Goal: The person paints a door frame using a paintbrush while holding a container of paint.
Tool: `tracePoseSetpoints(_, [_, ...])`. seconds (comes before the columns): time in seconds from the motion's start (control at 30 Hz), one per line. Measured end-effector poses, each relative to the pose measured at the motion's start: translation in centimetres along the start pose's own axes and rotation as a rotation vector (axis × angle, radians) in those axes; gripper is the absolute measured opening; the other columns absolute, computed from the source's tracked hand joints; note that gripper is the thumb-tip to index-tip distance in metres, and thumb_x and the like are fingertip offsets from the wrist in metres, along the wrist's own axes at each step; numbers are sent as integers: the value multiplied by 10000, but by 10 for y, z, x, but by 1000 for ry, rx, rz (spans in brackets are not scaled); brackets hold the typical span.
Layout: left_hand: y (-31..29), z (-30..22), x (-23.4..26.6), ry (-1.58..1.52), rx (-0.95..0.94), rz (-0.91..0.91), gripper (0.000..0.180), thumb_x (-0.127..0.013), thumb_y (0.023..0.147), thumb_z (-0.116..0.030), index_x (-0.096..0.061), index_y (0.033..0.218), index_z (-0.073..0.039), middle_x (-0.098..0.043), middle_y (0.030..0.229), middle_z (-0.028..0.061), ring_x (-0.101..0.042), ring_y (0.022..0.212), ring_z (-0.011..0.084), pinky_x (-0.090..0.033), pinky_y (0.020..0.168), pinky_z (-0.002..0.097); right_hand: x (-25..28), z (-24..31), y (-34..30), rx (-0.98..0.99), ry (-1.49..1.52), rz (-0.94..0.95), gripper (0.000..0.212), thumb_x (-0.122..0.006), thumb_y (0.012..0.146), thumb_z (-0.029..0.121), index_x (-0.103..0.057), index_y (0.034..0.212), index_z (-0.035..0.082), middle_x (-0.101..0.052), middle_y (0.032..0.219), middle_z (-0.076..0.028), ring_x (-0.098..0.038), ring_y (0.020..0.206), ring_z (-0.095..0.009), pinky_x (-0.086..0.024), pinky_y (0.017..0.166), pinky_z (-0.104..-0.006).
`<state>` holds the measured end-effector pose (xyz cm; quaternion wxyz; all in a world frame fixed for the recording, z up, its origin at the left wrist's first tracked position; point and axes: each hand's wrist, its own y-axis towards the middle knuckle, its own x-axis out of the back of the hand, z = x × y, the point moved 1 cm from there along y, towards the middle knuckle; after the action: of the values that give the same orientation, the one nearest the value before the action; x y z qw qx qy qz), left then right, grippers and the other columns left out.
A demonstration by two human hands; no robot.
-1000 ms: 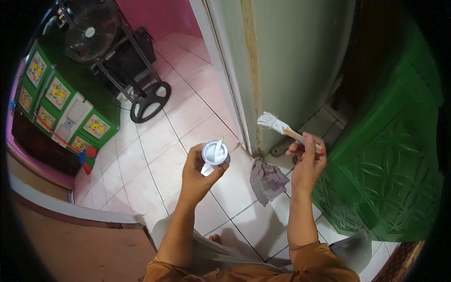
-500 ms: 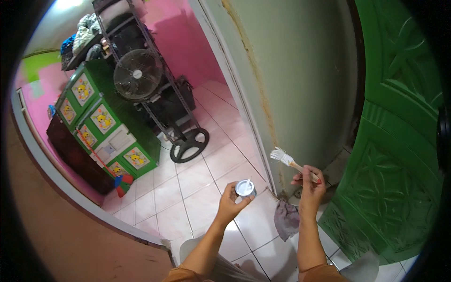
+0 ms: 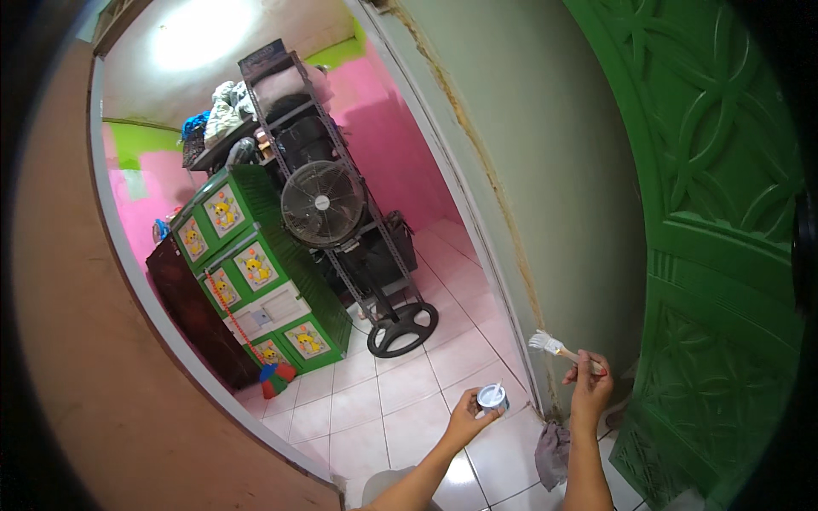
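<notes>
My left hand (image 3: 466, 420) is closed around a small round tub of white paint (image 3: 492, 398), its top open and a pale stick or streak across the rim. In my right hand (image 3: 590, 387) is a paintbrush (image 3: 563, 350), gripped by its wooden handle. The white-coated bristles point left, close to the edge of the pale green wall (image 3: 545, 170). A rough tan strip (image 3: 477, 153) of bare filler runs down that wall beside the white door frame (image 3: 460, 183). The brush appears near the strip's lower part; whether it touches cannot be told.
A grey rag (image 3: 553, 456) lies on the tiled floor by the wall's foot. On my right stands a green patterned door (image 3: 716, 341). Beyond the doorway are a black standing fan (image 3: 324, 204), a green drawer cabinet (image 3: 256, 272) and a metal shelf rack (image 3: 311, 102).
The view has tilted up, so the room and both hands appear lower and further right. Both hands keep hold of the tub and the paintbrush.
</notes>
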<state>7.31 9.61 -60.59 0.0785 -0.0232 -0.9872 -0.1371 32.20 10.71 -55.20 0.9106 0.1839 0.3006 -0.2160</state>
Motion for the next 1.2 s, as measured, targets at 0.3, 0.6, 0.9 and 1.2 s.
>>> tracePoseSetpoints(0.3, [-9, -12, 1, 7, 88, 2, 759, -871, 837, -172, -417, 1401, 57, -553, 1359, 181, -534, 1338, 266, -443, 1124, 376, -8, 6, -2, 42, 63, 7, 175, -649, 1023, 191, -650, 1062, 20, -614, 762, -27, -592, 628, -93, -528, 560, -248])
tracePoseSetpoints(0.6, [-12, -11, 1, 12, 71, 0, 757, -873, 837, -179, -425, 1404, 49, -551, 1355, 160, -530, 1333, 249, -428, 1136, 367, -10, 10, -2, 19, 94, -16, 177, -669, 1017, 184, -649, 1058, 14, -611, 724, -29, -588, 601, -102, -526, 556, -260])
tracePoseSetpoints(0.9, [-11, -5, 6, 30, 33, 6, 687, -861, 847, -142, -430, 1348, 45, -569, 1321, 163, -562, 1292, 244, -441, 1123, 372, -16, 22, -7, 3, 82, -33, 187, -675, 1013, 197, -655, 1043, 14, -627, 708, -42, -598, 601, -115, -514, 574, -270])
tracePoseSetpoints(1.2, [-14, 6, -8, 26, -12, 40, 594, -825, 852, -30, -454, 1311, 35, -595, 1298, 147, -588, 1265, 242, -447, 1126, 384, -8, 24, -10, 3, 56, -54, 191, -674, 1015, 212, -667, 1051, 25, -643, 821, -38, -612, 684, -111, -504, 596, -256])
